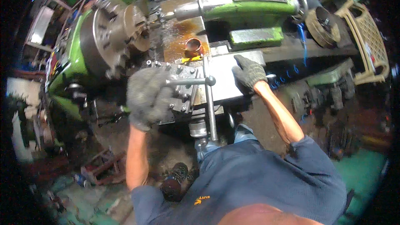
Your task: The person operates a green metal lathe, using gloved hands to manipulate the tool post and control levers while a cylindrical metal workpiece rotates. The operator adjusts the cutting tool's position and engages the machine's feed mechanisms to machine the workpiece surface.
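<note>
1. Resting palm down on the bright plate (pixel 223 77), the right hand (pixel 250 73) has its fingers loosely spread!
2. Over to the left hand (pixel 150 94), blurred, right at the bar (pixel 187 82); whether its fingers close around it, I cannot tell.
3. Right of that hand, the bar meets a long rod (pixel 211 112).
4. Beneath it, a bolted block (pixel 183 73); beyond, up and left, the chuck (pixel 104 33).
</note>
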The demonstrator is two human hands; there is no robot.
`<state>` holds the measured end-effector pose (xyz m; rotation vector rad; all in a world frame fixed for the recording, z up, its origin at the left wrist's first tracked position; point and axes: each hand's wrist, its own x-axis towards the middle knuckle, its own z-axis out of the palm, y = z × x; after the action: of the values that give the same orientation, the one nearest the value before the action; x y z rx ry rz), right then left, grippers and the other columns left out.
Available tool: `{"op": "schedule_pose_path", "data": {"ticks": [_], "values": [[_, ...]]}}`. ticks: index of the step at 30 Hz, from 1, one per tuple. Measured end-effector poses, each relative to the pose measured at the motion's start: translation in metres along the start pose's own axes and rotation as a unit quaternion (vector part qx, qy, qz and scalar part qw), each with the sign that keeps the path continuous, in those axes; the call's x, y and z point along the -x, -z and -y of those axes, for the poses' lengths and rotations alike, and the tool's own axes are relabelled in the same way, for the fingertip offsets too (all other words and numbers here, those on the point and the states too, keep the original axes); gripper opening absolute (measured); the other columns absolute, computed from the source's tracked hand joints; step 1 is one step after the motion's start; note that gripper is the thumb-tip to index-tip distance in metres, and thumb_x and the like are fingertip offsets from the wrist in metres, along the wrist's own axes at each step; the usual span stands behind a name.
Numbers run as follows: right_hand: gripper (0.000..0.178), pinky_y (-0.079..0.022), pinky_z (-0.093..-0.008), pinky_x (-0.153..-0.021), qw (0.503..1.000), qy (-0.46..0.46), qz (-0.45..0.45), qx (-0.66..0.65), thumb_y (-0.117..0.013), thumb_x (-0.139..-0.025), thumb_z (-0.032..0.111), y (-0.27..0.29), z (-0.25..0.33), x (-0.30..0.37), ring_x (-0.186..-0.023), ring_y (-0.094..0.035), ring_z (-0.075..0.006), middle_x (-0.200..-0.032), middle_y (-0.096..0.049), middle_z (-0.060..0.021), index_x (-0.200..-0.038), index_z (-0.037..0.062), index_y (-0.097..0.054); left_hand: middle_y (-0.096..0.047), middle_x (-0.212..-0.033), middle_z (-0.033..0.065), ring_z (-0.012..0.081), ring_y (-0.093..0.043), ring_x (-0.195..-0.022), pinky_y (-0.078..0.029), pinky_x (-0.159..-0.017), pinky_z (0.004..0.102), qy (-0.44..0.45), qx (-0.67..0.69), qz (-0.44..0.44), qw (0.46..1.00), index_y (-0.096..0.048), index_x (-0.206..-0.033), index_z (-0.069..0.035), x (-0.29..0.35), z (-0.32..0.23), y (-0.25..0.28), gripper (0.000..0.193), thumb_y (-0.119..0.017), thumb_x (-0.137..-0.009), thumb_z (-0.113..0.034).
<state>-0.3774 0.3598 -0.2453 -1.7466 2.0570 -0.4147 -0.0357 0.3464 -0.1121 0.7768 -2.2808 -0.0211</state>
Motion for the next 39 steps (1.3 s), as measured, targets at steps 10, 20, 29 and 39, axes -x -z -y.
{"op": "schedule_pose_path", "data": {"ticks": [10,20,29,39], "values": [[0.041,-0.052,-0.0414,-0.096,0.945,0.013,-0.310,-0.102,-0.067,-0.094,0.036,0.119,-0.190,-0.078,-0.112,-0.067,-0.0327,-0.124,-0.069,-0.0143,-0.124,0.0086,-0.066,-0.068,-0.078,0.0145,0.0357,-0.065,-0.072,-0.050,-0.068,0.0463,0.192,-0.130,0.101,0.967,-0.073,-0.082,-0.009,-0.030,-0.071,-0.090,0.019,-0.069,-0.084,-0.027],[0.057,-0.050,-0.0454,-0.093,0.932,-0.051,-0.352,-0.066,-0.066,-0.089,0.054,0.193,-0.273,-0.195,-0.110,-0.066,-0.0372,-0.118,-0.070,-0.0189,-0.124,0.0097,-0.067,-0.066,-0.069,0.0089,0.0302,-0.063,-0.064,-0.048,-0.062,0.0432,0.188,-0.091,-0.089,0.974,-0.070,-0.073,-0.008,-0.014,-0.066,-0.123,0.014,-0.074,-0.079,-0.020],[0.056,-0.050,-0.0510,-0.089,0.949,-0.110,-0.293,0.043,-0.055,-0.093,0.056,0.218,-0.287,-0.277,-0.111,-0.064,-0.0452,-0.113,-0.069,-0.0261,-0.117,0.0078,-0.072,-0.061,-0.061,0.0109,0.0298,-0.059,-0.056,-0.044,-0.055,0.0420,0.203,-0.073,-0.040,0.976,-0.067,-0.067,-0.005,-0.028,-0.068,-0.112,0.014,-0.074,-0.079,-0.010],[0.045,-0.050,-0.0496,-0.093,0.923,-0.187,-0.322,0.092,-0.061,-0.091,0.045,0.218,-0.295,-0.276,-0.114,-0.064,-0.0435,-0.117,-0.069,-0.0246,-0.119,0.0106,-0.070,-0.063,-0.067,0.0135,0.0338,-0.061,-0.063,-0.045,-0.061,0.0479,0.229,-0.087,0.115,0.963,-0.067,-0.070,-0.008,-0.072,-0.094,-0.102,0.032,-0.068,-0.092,-0.031]]}}
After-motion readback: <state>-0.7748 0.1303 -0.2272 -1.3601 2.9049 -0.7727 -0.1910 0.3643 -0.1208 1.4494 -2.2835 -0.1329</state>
